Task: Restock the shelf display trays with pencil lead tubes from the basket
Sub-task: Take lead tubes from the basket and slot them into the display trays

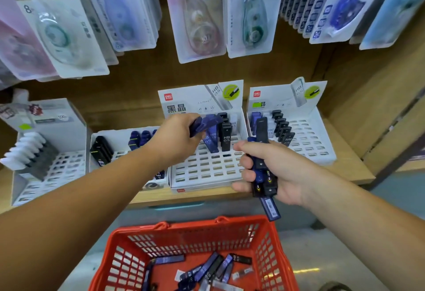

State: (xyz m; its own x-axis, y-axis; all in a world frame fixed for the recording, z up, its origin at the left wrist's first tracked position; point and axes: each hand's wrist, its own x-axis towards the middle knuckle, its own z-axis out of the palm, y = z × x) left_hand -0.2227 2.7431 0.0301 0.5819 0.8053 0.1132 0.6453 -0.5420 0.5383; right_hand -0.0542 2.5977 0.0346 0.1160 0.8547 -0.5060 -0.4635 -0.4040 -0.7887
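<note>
Currently your left grip [174,136] is closed on a blue lead tube [204,125], held tilted just above the middle display tray [207,169]. Blue and black HB 0.5 tubes [224,138] stand upright in the tray's back rows, right beside that grip. Your right grip [280,171] clamps a bundle of blue and black tubes [264,182], one sticking out below it. The red basket [190,227] sits below both grips, with loose tubes [207,270] on its bottom.
</note>
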